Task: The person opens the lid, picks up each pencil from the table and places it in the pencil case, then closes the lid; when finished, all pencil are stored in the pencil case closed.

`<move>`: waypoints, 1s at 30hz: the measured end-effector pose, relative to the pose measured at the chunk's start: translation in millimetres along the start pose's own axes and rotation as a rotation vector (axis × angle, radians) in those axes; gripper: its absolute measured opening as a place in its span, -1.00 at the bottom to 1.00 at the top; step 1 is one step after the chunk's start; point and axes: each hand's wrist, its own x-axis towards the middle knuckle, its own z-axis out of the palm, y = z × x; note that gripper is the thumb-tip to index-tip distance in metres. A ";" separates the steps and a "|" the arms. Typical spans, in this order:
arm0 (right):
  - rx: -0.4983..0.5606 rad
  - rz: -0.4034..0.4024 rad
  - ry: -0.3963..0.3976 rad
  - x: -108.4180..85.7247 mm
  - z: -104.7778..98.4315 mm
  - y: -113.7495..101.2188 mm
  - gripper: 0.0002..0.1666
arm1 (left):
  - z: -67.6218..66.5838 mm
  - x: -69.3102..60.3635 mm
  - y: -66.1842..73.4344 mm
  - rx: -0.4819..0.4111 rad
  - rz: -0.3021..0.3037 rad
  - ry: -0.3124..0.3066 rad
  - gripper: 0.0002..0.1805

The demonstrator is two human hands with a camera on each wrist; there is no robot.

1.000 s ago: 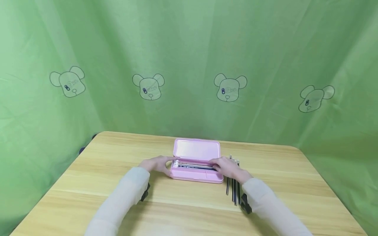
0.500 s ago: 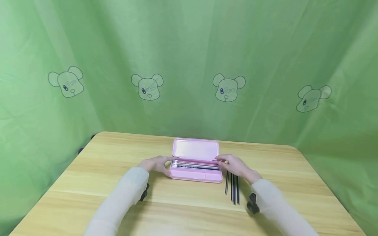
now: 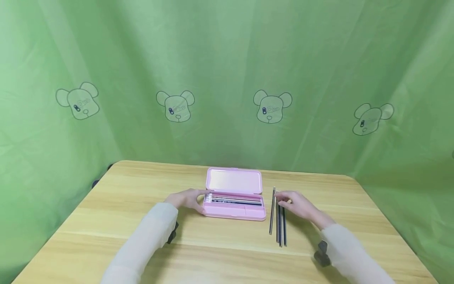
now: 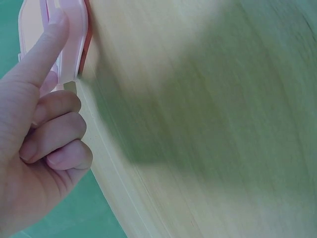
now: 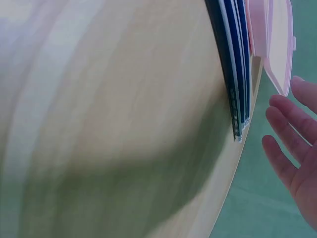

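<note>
A pink pencil case (image 3: 227, 212) lies with its lid (image 3: 234, 180) raised; several dark striped pencils (image 3: 235, 200) fill its rear compartment. My left hand (image 3: 187, 198) grips the case's left end, thumb on the front part, as the left wrist view also shows at the case (image 4: 74, 39) and the hand (image 4: 34, 129). Several loose dark pencils (image 3: 278, 221) lie to the right of the case. My right hand (image 3: 299, 205) is over their far ends; in the right wrist view the hand (image 5: 297, 144) has its fingers spread apart near the pencils (image 5: 233, 64), holding nothing.
The wooden table (image 3: 220, 252) has its far edge just behind the case lid. Green cloth (image 3: 227, 59) with printed bear heads hangs behind and at both sides. Both forearms in pale sleeves reach in from the front.
My right hand has let go of the pencils in the case and moved right, over the loose pencils. My left hand has kept its grip on the case.
</note>
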 end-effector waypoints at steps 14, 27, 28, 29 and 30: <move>0.018 0.067 -0.042 -25.5 0.8 12.0 -0.60 | -0.2 -0.6 0.8 -0.003 0.005 0.001 -0.06; 0.008 0.122 -0.081 -30.7 10.1 12.6 -0.57 | 0.3 0.8 0.1 -0.008 -0.004 0.004 -0.06; 0.001 0.118 -0.076 -29.9 11.3 12.2 -0.59 | 0.1 0.6 0.0 -0.007 -0.008 0.003 -0.06; -0.009 0.107 -0.069 -29.4 12.1 11.2 -0.62 | -0.1 0.5 0.0 -0.003 -0.008 0.003 -0.06; -0.024 0.105 -0.062 -28.6 13.0 10.8 -0.61 | -0.4 0.3 0.1 -0.001 -0.009 0.001 -0.06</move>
